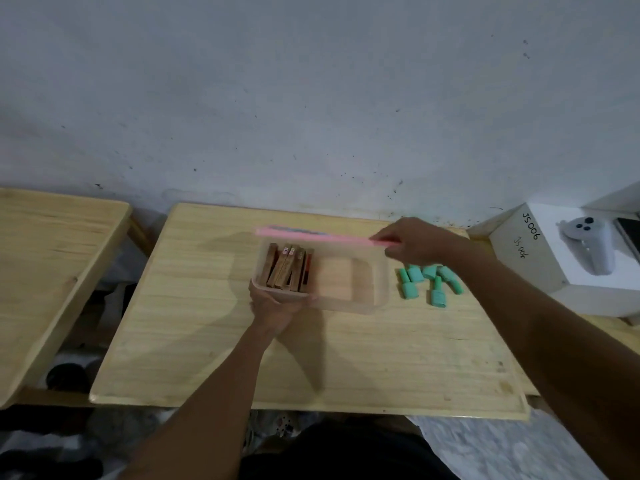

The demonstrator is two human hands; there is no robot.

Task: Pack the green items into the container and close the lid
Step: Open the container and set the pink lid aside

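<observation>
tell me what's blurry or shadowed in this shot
Head view: the right hand and the pink lid it pinches are motion-smeared; the left hand gripping the container is less smeared; soft arm shadows fall on the wooden table; the wide-angle lens bows its edges.

The container (346, 304) is open from above and its right half has room, but brown wooden pieces (287, 271) stand packed in its left half, and the pink lid (311, 235), held up along its far rim, bars entry from behind. Just right of the container the green items (429, 284) lie in a loose cluster, with the right hand (412, 244) and its forearm close over them; a white box (540, 265) stands farther right. The left hand (277, 303) grips the container's near left corner, and the table (346, 358) in front lies open.
</observation>
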